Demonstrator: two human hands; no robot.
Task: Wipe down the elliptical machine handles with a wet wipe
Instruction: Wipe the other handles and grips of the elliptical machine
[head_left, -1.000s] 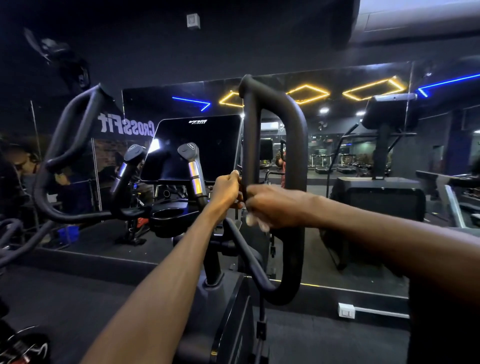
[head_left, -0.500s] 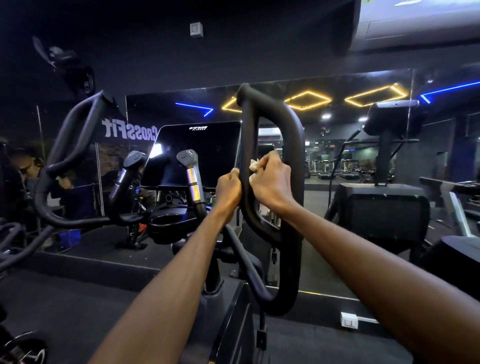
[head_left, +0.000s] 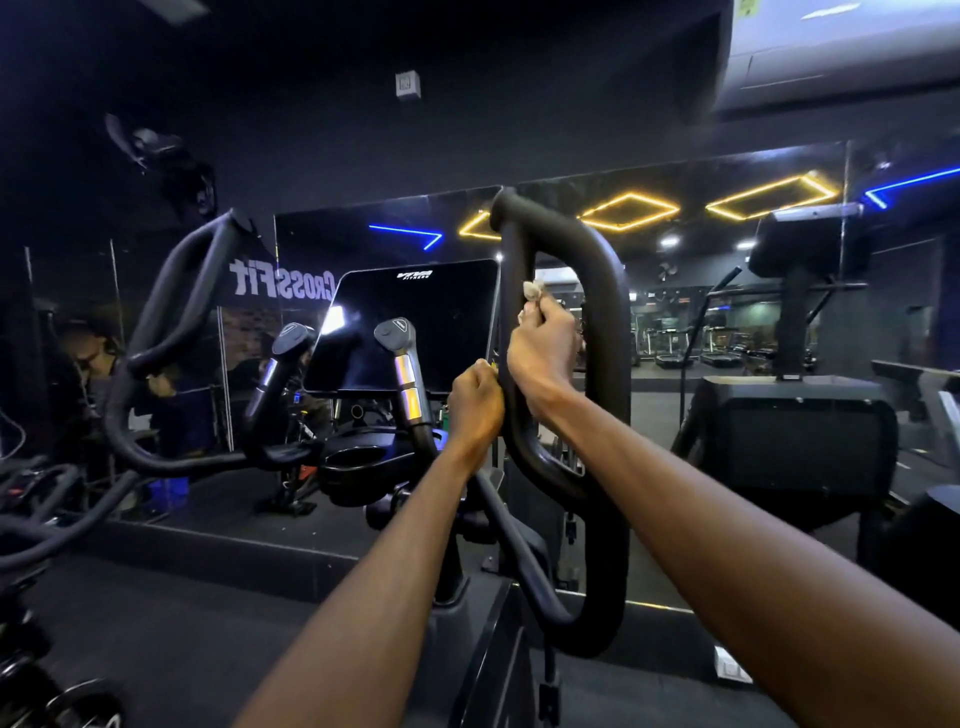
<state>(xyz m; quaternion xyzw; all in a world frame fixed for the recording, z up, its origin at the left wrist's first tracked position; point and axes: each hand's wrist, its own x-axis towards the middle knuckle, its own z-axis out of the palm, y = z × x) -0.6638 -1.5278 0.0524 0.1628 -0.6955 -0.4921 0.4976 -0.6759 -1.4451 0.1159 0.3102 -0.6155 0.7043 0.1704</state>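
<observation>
- the wet wipe (head_left: 532, 289) sits crumpled just right of frame centre, pressed to the inner bar of the looped right handle (head_left: 605, 364).
- your right hand (head_left: 543, 353) curls round that bar, pinching the wipe at its top.
- your left hand (head_left: 475, 405) is fisted on the same bar, just below.
- the dark console screen (head_left: 415, 322) stands to the left.

Black padded loop handle (head_left: 605, 322), upright, right of console; crumpled whitish wet wipe (head_left: 533, 289) pressed against its left bar.
</observation>
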